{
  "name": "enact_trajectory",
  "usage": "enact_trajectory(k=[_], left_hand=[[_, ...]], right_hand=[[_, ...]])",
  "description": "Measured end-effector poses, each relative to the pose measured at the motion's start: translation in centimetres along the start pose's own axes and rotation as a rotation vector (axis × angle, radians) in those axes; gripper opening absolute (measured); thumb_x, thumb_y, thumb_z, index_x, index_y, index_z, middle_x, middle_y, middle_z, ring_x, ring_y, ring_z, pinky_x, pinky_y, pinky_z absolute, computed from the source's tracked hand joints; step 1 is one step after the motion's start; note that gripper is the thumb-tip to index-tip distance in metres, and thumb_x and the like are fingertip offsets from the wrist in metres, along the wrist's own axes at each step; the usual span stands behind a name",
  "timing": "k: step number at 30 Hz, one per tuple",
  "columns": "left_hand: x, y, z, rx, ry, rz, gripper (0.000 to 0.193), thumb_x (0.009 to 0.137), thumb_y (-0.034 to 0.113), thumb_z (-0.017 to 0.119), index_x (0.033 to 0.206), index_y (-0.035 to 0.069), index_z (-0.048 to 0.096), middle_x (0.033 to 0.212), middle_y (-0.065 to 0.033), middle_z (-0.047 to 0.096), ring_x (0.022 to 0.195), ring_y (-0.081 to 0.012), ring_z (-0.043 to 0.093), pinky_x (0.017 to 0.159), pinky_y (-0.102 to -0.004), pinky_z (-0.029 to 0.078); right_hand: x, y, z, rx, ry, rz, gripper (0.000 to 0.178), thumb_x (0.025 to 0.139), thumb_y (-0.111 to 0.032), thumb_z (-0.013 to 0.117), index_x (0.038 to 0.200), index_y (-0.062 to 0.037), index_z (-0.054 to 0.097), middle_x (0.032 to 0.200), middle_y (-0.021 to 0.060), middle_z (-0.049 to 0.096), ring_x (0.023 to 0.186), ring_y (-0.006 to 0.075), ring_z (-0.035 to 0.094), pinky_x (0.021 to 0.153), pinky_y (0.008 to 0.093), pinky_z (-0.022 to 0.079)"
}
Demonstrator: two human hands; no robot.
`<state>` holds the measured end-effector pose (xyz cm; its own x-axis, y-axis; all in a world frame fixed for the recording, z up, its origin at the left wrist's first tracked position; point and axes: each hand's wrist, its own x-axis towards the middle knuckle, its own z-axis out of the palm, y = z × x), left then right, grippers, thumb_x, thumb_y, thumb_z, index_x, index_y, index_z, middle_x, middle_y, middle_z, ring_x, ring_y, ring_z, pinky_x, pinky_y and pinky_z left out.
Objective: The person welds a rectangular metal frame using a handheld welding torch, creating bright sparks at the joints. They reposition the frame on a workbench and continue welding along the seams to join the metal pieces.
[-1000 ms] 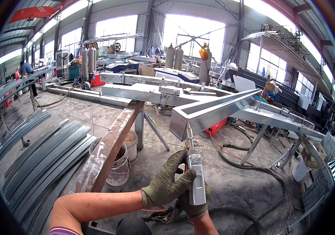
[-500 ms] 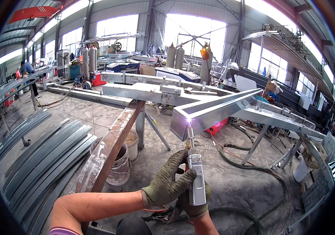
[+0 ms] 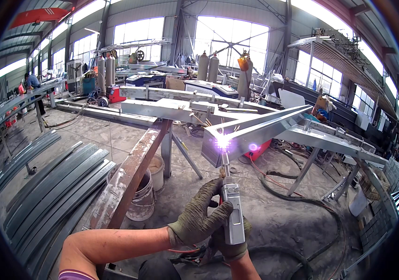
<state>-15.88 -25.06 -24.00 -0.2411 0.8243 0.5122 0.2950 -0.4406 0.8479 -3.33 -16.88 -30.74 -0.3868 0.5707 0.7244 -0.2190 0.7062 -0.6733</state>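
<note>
Grey torch [image 3: 235, 212], lower centre: clasped by the gloved left hand [image 3: 201, 212] and, lower down and partly hidden, by the gloved right hand [image 3: 233, 249].
Metal frame [image 3: 267, 132], right of centre: torch tip directed at its near corner, contact obscured by glare [image 3: 222, 141].
Tip best kept steady, its angle unvaried.
Against the preceding view: glare enlarged, sparks [image 3: 207, 122] now thrown up-left.
</note>
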Motion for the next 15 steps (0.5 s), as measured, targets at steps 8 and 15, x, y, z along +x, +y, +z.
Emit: enact_trajectory(k=[8,15], left_hand=[[-0.1,0.0,0.0,0.029,0.013,0.003,0.074,0.107,0.037,0.073,0.162,0.000,0.042,0.152,-0.0198,0.055,0.138,-0.0282,0.059,0.107,-0.0428,0.055],[-0.8,0.7,0.3,0.243,-0.037,0.095,0.075,0.105,0.043,0.074,0.159,0.000,0.045,0.153,-0.0183,0.055,0.140,-0.0270,0.058,0.105,-0.0421,0.054]], right_hand=[[-0.3,0.4,0.0,0.009,0.001,-0.038,0.018,0.097,-0.017,0.082,0.104,-0.0017,0.075,0.085,0.0114,0.075,0.074,0.0256,0.077,0.062,0.0388,0.058],[-1.3,-2.1,-2.7,-0.185,-0.023,0.021,0.010,0.102,-0.012,0.076,0.104,-0.0030,0.073,0.086,0.0076,0.067,0.075,0.0146,0.065,0.064,0.0335,0.051]])
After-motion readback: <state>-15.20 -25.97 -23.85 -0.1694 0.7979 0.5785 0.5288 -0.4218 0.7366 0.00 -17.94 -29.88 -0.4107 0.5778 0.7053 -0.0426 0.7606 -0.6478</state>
